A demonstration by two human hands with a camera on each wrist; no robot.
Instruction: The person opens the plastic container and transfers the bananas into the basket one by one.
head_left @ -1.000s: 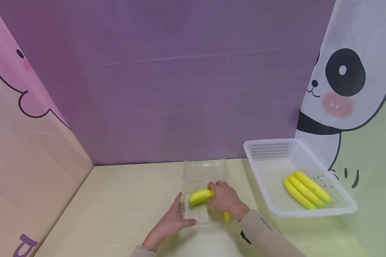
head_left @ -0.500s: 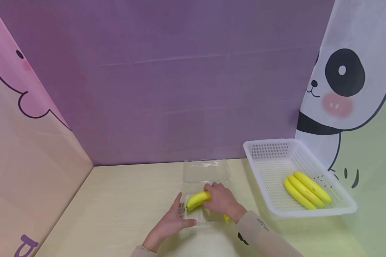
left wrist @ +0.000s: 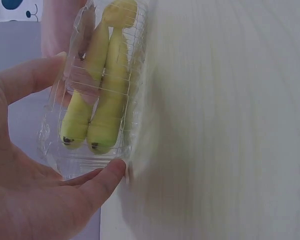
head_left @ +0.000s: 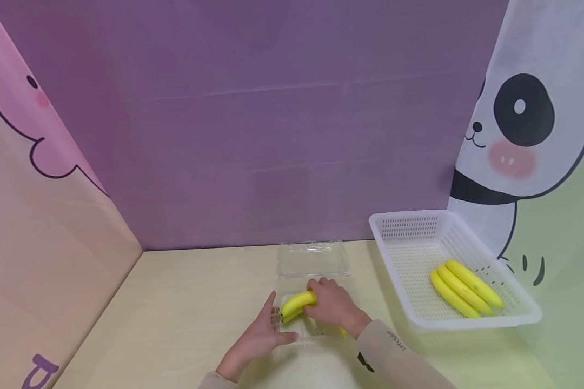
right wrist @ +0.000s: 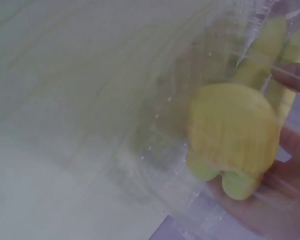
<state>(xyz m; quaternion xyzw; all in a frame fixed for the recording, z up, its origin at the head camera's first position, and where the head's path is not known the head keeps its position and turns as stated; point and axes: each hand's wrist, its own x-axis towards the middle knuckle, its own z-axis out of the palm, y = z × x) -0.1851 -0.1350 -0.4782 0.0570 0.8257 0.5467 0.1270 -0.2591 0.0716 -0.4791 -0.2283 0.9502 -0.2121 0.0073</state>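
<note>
A bunch of two yellow bananas (head_left: 297,303), joined at the stem, lies in the base of a clear plastic clamshell box (head_left: 313,340). My right hand (head_left: 332,303) grips the bunch from above, around its middle. In the left wrist view both dark banana tips (left wrist: 101,142) point toward my left hand (left wrist: 45,185). In the right wrist view the thick stem end (right wrist: 232,130) shows through the clear wall. My left hand (head_left: 260,335) holds the left end of the box between thumb and fingers. The hinged lid (head_left: 313,259) lies back, open, behind the base.
A white perforated plastic basket (head_left: 394,259) stands at the right, with another bunch of yellow bananas (head_left: 464,289) in it. The pale wooden table (head_left: 190,302) meets a purple backdrop (head_left: 253,162) behind. Printed side panels stand left and right.
My right hand has moved slightly left and toward me with the bananas, which now sit closer to the left end of the box. My left hand has stayed in place.
</note>
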